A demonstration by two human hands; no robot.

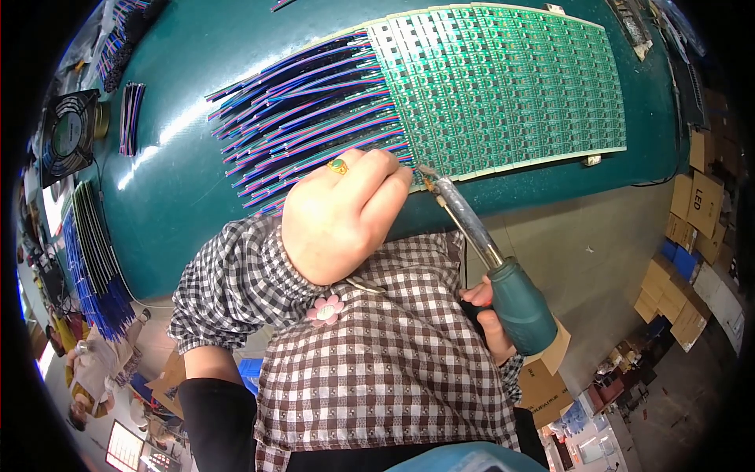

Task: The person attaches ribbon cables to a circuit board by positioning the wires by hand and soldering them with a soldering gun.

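My right hand (493, 330), mostly hidden behind the tool, is closed around the teal handle of a soldering iron (525, 308). Its metal tip meets the near left corner of a green circuit board panel (503, 98), which carries rows of small parts. Just left of that tip, my left hand (342, 208), with a ring on one finger, is closed with its fingertips on the ends of thin coloured wires (397, 153). Many more multi-coloured wires (303, 98) fan out leftward from the panel's left edge. My fingers hide the exact grip.
On the green table (181, 189), a small black fan (71, 134) stands at the left. A short wire bundle (132, 118) lies beside it, and longer wires (90, 252) hang over the left edge. Cardboard boxes (696, 204) are stacked on the right. Another person (94, 374) is at the lower left.
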